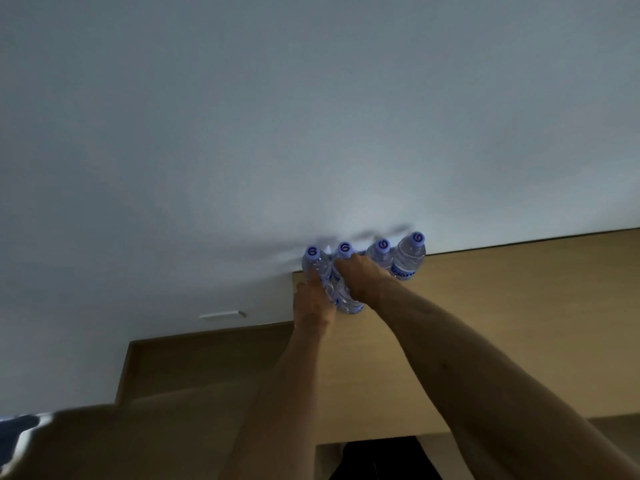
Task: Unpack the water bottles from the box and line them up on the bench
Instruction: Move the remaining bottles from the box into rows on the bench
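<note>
Several clear water bottles with blue caps stand in a row on the wooden bench (485, 306) against the white wall. My left hand (313, 303) grips the leftmost bottle (313, 259) at the bench's left end. My right hand (360, 275) grips the bottle beside it (344, 251). Two more bottles stand to the right, one (381, 252) close to my right hand and another (410, 254) at the row's right end. The box is out of view.
The white wall (311, 116) fills the upper view. A lower wooden ledge (207, 362) steps down to the left of the bench. A small white fitting (221, 315) sits on the wall. A dark gap (381, 459) shows below the bench front.
</note>
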Action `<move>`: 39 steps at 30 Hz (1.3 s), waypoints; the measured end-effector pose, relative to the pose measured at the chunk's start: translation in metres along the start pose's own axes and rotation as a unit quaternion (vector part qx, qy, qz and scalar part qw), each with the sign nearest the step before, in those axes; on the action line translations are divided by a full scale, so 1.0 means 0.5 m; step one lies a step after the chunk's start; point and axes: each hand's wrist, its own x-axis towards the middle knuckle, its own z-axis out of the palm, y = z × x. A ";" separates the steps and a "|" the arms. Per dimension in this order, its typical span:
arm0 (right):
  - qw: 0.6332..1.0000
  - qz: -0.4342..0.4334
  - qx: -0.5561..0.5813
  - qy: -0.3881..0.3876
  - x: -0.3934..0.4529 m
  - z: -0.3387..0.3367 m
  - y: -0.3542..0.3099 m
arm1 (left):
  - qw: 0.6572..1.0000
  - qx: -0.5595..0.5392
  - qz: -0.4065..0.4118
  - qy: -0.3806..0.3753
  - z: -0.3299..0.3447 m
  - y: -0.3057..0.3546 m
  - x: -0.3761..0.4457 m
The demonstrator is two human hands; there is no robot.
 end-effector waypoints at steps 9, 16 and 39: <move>1.000 0.017 0.014 0.013 -0.024 -0.072 0.060 | 0.972 0.210 0.074 0.075 -0.051 0.060 -0.023; 0.993 0.079 -0.059 0.069 -0.045 -0.116 0.145 | 0.949 0.225 0.214 0.045 -0.030 0.140 0.004; 0.990 0.102 0.072 0.060 -0.008 -0.075 0.240 | 0.972 0.203 0.120 -0.018 0.043 0.254 0.107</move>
